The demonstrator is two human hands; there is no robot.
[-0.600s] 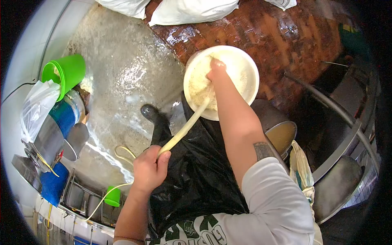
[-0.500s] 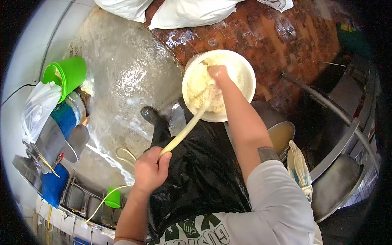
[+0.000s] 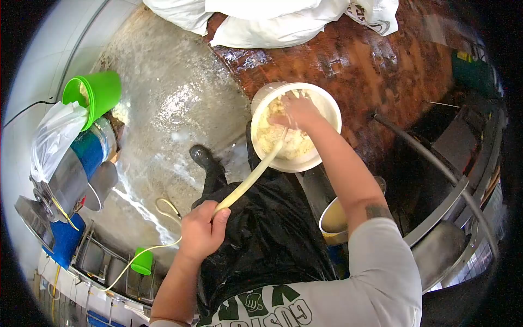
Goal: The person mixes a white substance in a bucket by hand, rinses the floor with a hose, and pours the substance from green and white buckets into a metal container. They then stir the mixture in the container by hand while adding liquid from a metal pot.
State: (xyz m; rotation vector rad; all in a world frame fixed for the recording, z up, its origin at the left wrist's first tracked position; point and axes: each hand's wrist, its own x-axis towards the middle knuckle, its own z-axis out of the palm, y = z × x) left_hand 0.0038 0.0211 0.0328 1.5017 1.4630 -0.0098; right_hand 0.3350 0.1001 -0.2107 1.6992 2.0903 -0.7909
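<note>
My left hand [image 3: 201, 230] is closed around the upper end of a pale yellow stick [image 3: 250, 179]. The stick slants up and away, its far end down in a white bucket [image 3: 333, 109]. Inside that bucket lies a pale, crumbly, dough-like mass [image 3: 269, 143]; it hides whatever shape the stick's lower end has. My right hand [image 3: 298, 113] reaches into the bucket from the right, fingers apart and touching the mass near the far wall. Some fingertips are blurred or sunk in it.
White sacks [image 3: 278, 32] lie at the top on wet reddish flooring. To the left stand a green bucket [image 3: 103, 98] and a plastic bag [image 3: 57, 136]. A metal pot [image 3: 333, 218] is beside my right arm, and a curved rail [image 3: 419, 144] runs along the right.
My right hand has gone from a closed, fist-like shape to spread fingers inside the bucket. The left hand keeps its hold on the stick. The whole view has shifted slightly.
</note>
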